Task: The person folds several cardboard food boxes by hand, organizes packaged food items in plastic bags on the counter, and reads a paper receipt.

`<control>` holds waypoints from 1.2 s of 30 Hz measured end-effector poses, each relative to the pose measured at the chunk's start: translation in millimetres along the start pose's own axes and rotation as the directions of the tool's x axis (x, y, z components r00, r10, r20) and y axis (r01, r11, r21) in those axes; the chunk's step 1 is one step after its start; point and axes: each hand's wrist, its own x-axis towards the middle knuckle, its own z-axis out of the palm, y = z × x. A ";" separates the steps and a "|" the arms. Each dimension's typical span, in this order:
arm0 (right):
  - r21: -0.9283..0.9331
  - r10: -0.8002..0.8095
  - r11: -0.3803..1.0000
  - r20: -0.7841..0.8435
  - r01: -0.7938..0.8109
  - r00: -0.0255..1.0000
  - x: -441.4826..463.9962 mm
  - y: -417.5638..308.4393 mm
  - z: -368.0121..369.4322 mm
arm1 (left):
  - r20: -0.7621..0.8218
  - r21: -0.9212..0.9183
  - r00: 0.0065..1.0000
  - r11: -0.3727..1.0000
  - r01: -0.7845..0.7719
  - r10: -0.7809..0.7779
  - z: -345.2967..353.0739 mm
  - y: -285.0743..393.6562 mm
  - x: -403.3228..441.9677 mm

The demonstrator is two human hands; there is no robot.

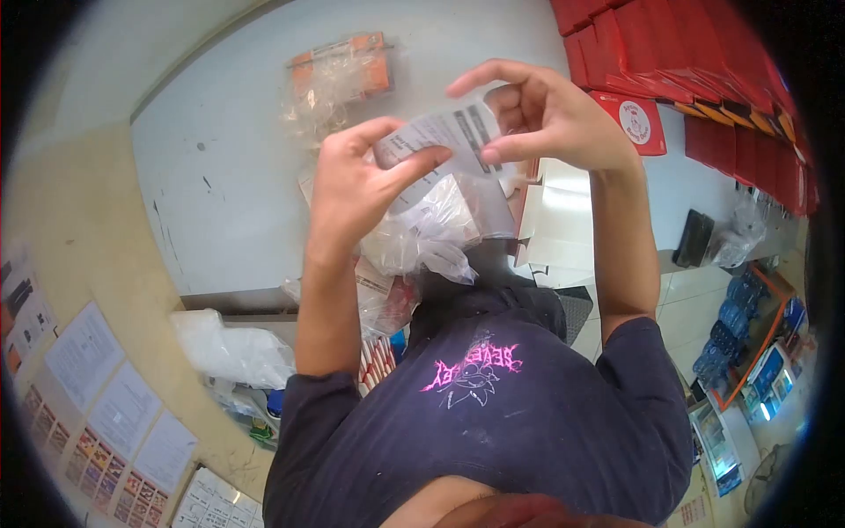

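A white printed slip (431, 136) with dark blocks of print is held up over the table. My left hand (361, 180) grips its left side, the thumb lying flat across the print. At the slip's right edge, my right hand (550, 119) has its thumb on the paper; its index finger sticks out above and the other fingers curl behind. Beneath the slip lies a knotted clear plastic bag (418, 238) with pale contents. An orange box (352, 70) with crumpled clear plastic over it sits farther back on the table.
The pale table (229, 167) spans the view. Stacked red boxes (651, 44) line the back right, beside an open white box (563, 211). A dark wallet-like item (694, 238) lies at the right edge. White plastic bags (233, 348) sit below left; printed sheets (123, 418) hang on the wall.
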 end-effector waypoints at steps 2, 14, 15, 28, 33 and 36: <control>0.100 -0.179 0.973 -0.242 0.208 0.954 -11.4 12.1 13.3 | -0.179 -0.327 0.980 0.945 0.026 -0.089 14.5 8.6 -17.5; 0.289 -0.136 0.911 -0.464 0.295 0.875 -35.0 10.7 46.5 | -0.289 -0.593 0.945 0.803 -0.053 -0.151 40.1 23.4 -60.8; 0.288 -0.137 0.911 -0.461 0.295 0.876 -35.0 10.3 47.7 | -0.293 -0.596 0.944 0.801 -0.055 -0.153 40.1 23.4 -62.0; 0.259 -0.154 0.923 -0.429 0.284 0.890 -35.0 16.4 53.2 | -0.308 -0.591 0.937 0.805 -0.050 -0.168 41.9 23.2 -61.7; 0.259 -0.129 0.929 -0.448 0.266 0.885 -38.6 12.7 51.6 | -0.306 -0.594 0.938 0.803 -0.054 -0.163 42.7 24.2 -58.3; 0.241 -0.132 0.934 -0.452 0.263 0.882 -39.2 13.0 49.4 | -0.300 -0.597 0.940 0.800 -0.053 -0.161 43.0 26.6 -56.6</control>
